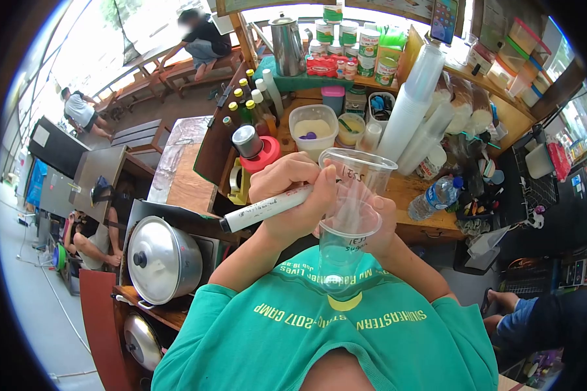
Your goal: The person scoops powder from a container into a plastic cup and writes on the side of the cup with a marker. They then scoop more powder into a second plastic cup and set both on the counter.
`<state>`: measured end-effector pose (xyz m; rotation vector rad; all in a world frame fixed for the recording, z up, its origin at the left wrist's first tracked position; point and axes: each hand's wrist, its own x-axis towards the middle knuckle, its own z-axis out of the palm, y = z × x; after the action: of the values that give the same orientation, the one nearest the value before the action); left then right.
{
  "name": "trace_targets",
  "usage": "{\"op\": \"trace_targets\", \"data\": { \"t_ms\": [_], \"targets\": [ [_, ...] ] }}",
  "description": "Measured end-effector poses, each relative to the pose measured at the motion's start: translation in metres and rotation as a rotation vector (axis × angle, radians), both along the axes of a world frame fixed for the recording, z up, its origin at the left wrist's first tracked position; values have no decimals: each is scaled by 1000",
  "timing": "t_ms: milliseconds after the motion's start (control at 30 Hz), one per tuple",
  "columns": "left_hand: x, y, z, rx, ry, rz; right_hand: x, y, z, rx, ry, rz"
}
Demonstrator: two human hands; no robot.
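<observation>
While a white marker (267, 208) is gripped in the closed left hand (290, 186), its tip is pressed to the wall of the upper of two nested clear plastic cups (357, 171), which are held in the air before the chest, above the cluttered wooden bench (407, 189). The cups are clasped from behind by the right hand (385, 225), whose fingers are mostly hidden, so the firmness of that grip cannot be judged. The thin wall could be dented by heavy pen pressure, the fresh ink smeared by the writing hand, or the lower cup let slip from the stack.
</observation>
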<state>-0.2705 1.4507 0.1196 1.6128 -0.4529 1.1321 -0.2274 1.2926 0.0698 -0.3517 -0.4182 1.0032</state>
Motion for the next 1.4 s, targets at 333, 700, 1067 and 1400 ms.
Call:
{"op": "trace_targets", "data": {
  "t_ms": [333, 700, 1067, 1400],
  "targets": [
    [1, -3, 2, -18, -81, -29, -3, 0, -4, -12, 6, -45],
    [-1, -4, 6, 64, -52, 38, -2, -2, -6, -24, -39, -50],
    [-7, -7, 9, 142, -20, -10, -2, -4, -10, 5, -34, -43],
    [-8, -8, 6, 159, 6, 1, -4, -7, -7, -25, -55, -85]
  ]
}}
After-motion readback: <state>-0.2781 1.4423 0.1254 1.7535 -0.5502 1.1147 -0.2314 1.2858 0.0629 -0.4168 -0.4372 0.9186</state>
